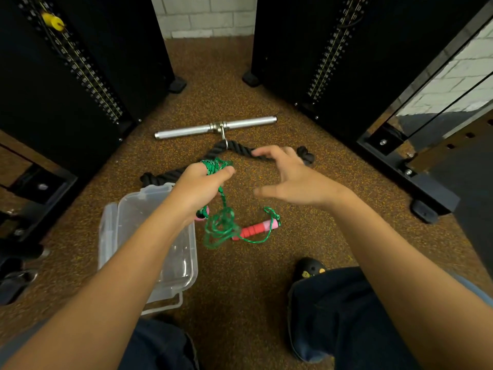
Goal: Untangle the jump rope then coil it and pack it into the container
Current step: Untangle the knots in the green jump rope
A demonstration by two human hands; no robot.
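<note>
My left hand (198,186) grips a bunch of green jump rope (220,225) wound around its fingers, above the floor. One pink handle (202,213) pokes out under that hand. From the fist the rope hangs down into a tangled loop on the floor and runs to the second red and pink handle (254,230) lying there. My right hand (290,178) hovers to the right of the rope with fingers spread, holding nothing. A clear plastic container (184,265) stands open on the floor under my left forearm.
A black thick rope attachment (170,174) and a chrome bar handle (216,128) lie on the speckled rubber floor beyond my hands. Black weight-stack machines (80,76) stand left and right. The container's lid (108,231) lies at its left. My knee and shoe (310,269) are at lower right.
</note>
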